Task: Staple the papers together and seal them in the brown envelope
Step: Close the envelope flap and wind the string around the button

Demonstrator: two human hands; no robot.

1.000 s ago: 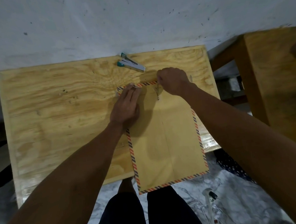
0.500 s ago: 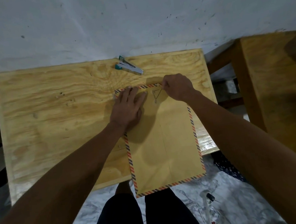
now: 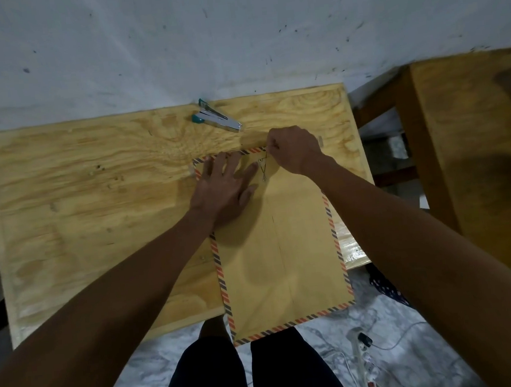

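Note:
A brown envelope [image 3: 279, 247] with a striped red-and-dark border lies on the plywood table [image 3: 93, 209], its near end hanging over the table's front edge. My left hand [image 3: 224, 187] lies flat, fingers spread, on the envelope's upper left part. My right hand [image 3: 293, 149] pinches the closure string [image 3: 263, 169] near the top edge; the thin string runs between two small buttons on the flap. A teal and silver stapler [image 3: 216, 120] rests on the table just beyond the envelope. No loose papers are visible.
A white wall rises behind the table. A second wooden table [image 3: 475, 153] stands to the right. My dark-clad legs [image 3: 250, 374] show below, and a white power strip with cables [image 3: 367, 366] lies on the marble floor.
My right hand has moved the string from hanging straight down to a slanted run toward the top edge. My left hand slid slightly and spread its fingers, still pressing the envelope.

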